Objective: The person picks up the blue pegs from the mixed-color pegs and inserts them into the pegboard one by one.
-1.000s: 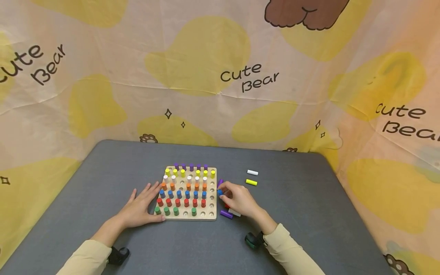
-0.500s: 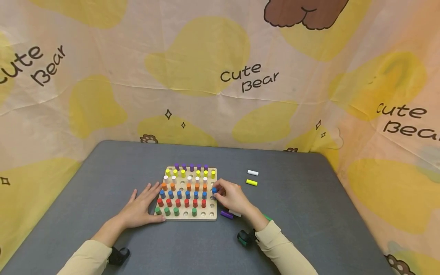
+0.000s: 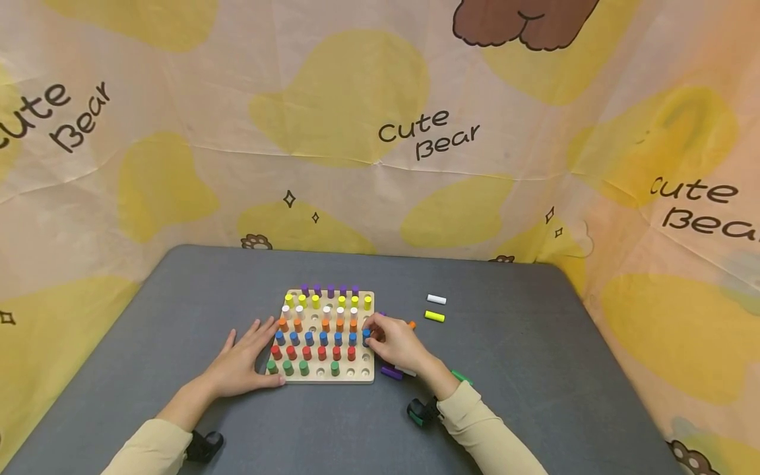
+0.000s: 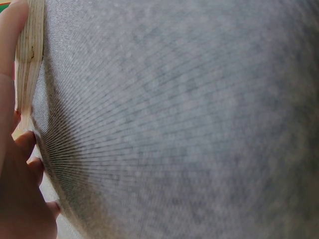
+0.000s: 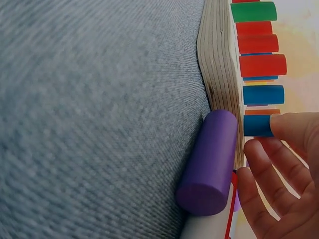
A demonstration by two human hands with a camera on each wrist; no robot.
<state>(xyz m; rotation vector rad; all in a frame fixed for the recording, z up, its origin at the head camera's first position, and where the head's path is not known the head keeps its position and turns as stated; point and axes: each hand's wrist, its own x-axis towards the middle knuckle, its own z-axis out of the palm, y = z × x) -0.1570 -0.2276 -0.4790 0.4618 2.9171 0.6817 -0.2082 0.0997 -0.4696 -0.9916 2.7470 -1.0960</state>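
Observation:
A wooden pegboard (image 3: 359, 379) lies on the table, with rows of purple, yellow, white, orange, blue, red and green pegs upright in its holes. My left hand (image 3: 240, 363) rests against the board's left side, fingers spread and thumb at the near corner. In the left wrist view, that hand (image 4: 22, 194) lies along the board's wooden edge. At the right end of the blue row, my right hand (image 3: 400, 344) pinches a blue peg (image 3: 366, 337) between thumb and fingers. The right wrist view shows this blue peg (image 5: 256, 126) upright at the board's face; its lower end is hidden.
Right of the board lie a loose purple peg (image 3: 391, 373) and a white peg (image 3: 406, 371), partly under my right hand. An orange peg (image 3: 412, 324) and a green peg (image 3: 461, 377) show around that arm. Farther back are another white peg (image 3: 436, 299) and a yellow peg (image 3: 435, 316).
My right hand has carried the blue peg leftward from beside the board onto its rightmost column, in line with the blue row. The left hand has stayed in place.

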